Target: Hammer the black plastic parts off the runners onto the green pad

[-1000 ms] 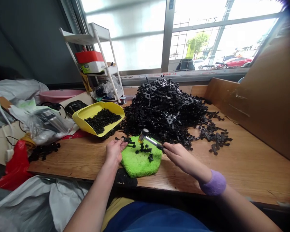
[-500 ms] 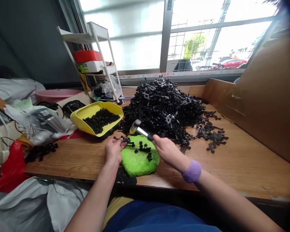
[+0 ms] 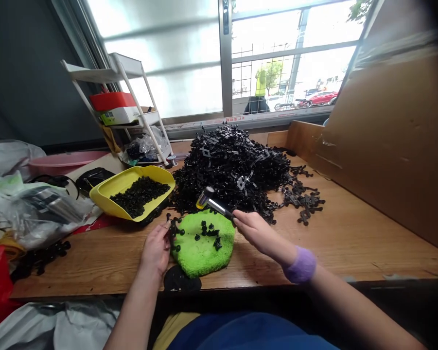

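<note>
My right hand (image 3: 253, 231) is closed around the dark handle of a small hammer (image 3: 219, 206), whose yellow-and-black head is raised over the far edge of a fluffy green pad (image 3: 202, 260). At the pad's left edge my left hand (image 3: 156, 250) pinches a black plastic piece (image 3: 174, 227) with round knobs on it. Several small black plastic parts (image 3: 211, 233) lie loose on the pad. Under its near left edge a flat black sheet (image 3: 180, 280) sticks out.
Behind the pad rises a big heap of black plastic pieces (image 3: 226, 170), with some scattered to its right. A yellow scoop-shaped tray (image 3: 105, 194) of small black parts stands at left. A cardboard sheet (image 3: 394, 146) walls the right side; a white shelf rack (image 3: 126, 73) stands at back left.
The view has turned slightly right. My left hand has turned the black piece from lying across the pad to more upright at its left edge. The hammer stays raised in my right hand.
</note>
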